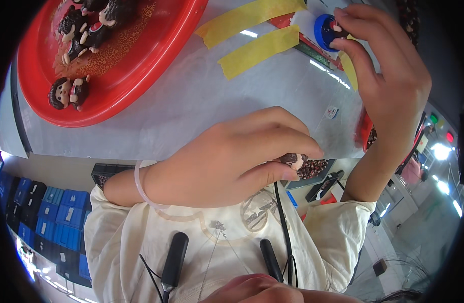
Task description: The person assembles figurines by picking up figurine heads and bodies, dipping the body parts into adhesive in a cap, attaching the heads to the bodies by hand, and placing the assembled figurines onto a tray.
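Observation:
My left hand (237, 151) is closed near my chest, with a small doll head (294, 160) between thumb and fingertips. The head has brown hair and a pale face, and my fingers cover part of it. At the upper right, my right hand (391, 63) pinches a small brown and pale doll part (338, 29) against a round blue cap (323, 33). How far that part sits in the cap is hidden by my fingers. A finished-looking monkey-like doll figurine (69, 93) lies near the rim of a red plate (136, 88).
Several more figurines (88, 28) are heaped on the plate's far side. Yellow tape strips (260, 50) cross the grey table (191, 108). Small brown pieces (313, 169) fill a container below the table's near edge. Blue bins (70, 214) are stacked at the lower left.

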`<state>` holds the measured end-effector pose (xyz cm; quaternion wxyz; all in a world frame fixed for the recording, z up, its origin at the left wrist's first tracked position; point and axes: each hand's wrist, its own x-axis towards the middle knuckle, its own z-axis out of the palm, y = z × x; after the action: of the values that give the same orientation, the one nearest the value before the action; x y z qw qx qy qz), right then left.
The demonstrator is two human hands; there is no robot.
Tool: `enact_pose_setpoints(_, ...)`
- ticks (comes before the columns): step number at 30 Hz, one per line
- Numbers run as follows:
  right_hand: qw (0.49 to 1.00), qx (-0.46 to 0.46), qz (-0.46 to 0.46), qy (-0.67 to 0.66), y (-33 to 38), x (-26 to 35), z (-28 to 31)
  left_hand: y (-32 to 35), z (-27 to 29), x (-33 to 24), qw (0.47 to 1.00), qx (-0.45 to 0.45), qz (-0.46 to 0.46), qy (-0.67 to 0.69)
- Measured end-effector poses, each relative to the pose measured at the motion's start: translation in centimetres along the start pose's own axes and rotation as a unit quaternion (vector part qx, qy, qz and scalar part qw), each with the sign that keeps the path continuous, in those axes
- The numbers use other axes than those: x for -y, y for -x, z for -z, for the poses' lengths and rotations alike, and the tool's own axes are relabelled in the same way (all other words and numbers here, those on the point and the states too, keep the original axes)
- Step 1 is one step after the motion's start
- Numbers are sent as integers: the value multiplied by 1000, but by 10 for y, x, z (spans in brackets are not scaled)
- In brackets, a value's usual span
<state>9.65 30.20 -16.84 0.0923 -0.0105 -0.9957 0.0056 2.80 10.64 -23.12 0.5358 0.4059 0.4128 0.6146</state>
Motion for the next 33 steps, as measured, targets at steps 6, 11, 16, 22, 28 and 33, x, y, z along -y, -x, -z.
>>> enact_pose_setpoints(6,999,33,-15,18,7,-6,3,0,-1,1,1000,-6,-5,-8)
enact_pose_setpoints(11,996,66,-53,15,6,13,7,-1,1,-1,1000,-14,-2,-27)
enact_pose_setpoints(16,986,40,-155,-38,-16,26,9,-3,2,-2,999,-13,7,-40)
enact_pose_setpoints(22,996,-34,-49,-59,14,-2,-3,0,0,-2,1000,-18,7,-20)
enact_pose_setpoints(28,932,-124,-177,-291,36,-7,-5,0,3,0,998,-28,5,61)
enact_pose_setpoints(33,860,-153,-221,-434,60,0,-1,1,-1,1,979,-99,17,174)
